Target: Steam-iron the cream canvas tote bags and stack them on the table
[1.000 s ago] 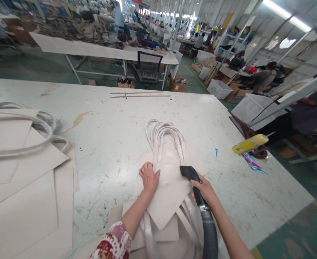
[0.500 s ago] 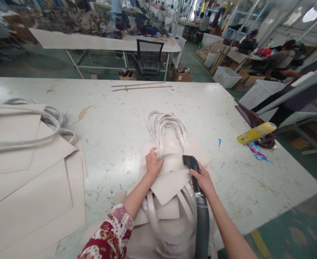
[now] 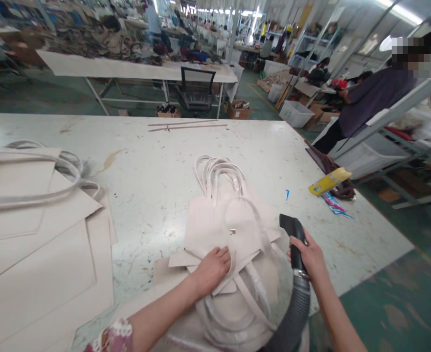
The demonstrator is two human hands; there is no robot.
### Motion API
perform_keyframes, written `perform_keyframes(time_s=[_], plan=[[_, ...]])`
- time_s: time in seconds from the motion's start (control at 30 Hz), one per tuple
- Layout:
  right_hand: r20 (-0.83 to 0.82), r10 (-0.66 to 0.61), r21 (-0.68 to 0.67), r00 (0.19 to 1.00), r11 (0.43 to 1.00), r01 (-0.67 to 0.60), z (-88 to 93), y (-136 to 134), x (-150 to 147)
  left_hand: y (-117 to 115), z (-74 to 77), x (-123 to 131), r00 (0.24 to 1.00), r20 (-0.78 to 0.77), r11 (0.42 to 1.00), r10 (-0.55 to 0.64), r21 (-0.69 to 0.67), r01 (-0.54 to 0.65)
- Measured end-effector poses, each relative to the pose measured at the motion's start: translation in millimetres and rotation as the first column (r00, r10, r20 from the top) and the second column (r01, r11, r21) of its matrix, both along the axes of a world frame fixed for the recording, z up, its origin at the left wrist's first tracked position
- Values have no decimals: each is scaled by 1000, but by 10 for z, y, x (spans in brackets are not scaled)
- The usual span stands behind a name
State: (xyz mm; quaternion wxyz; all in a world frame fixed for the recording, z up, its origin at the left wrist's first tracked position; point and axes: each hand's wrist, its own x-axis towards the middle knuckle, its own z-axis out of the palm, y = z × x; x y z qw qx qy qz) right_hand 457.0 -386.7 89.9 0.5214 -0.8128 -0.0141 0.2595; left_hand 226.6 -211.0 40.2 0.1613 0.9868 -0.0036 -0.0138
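A pale beige handbag [image 3: 204, 227] with a small metal clasp [image 3: 233, 231] lies on top of other beige bags on the table. My left hand [image 3: 215, 264] rests at its lower part, fingers curled in on the bag. In my right hand [image 3: 312, 256] is a black vacuum hose nozzle [image 3: 291, 227], held to the right of the bag and apart from it. Its ribbed hose [image 3: 296, 305] curves down toward me. Wrapped handles [image 3: 218, 171] loop out beyond the bag, and one blurred handle lies across its front.
Flat beige bags [image 3: 61, 254] are stacked on the left of the white table [image 3: 145, 171]. On the right are a yellow spray can [image 3: 328, 181], a blue-pink packet [image 3: 335, 204] and dark straps [image 3: 343, 189]. A person [image 3: 378, 100] stands beyond the right edge.
The nozzle has moved right, away from the bags. My left hand has come down toward me, and a bag face with a clasp now shows on top. A standing person shows more fully.
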Motion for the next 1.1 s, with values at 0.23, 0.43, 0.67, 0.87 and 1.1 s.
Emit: perform_keyframes(time_s=[0.23, 0.43, 0.67, 0.87, 1.1], plan=[[-224, 464, -52, 857, 872, -486, 245, -284, -360, -313, -273, -478, 990, -91, 990, 104, 106, -94], [-162, 481, -64, 862, 866, -496, 19, 186, -441, -498, -480, -533, 973, -160, 984, 166, 88, -153], [-172, 502, -127, 848, 842, -524, 189, 205, -293, -473, -379, -698, 937, -141, 946, 320, -5, -324], [-115, 498, -185, 860, 840, -511, 174, 301, -470, -406, -229, -777, 860, -125, 850, 495, -139, -509], [-196, 816, -4, 543, 553, -833, 296, 499, -1095, -351, -239, -894, 830, -69, 795, 553, -252, -551]])
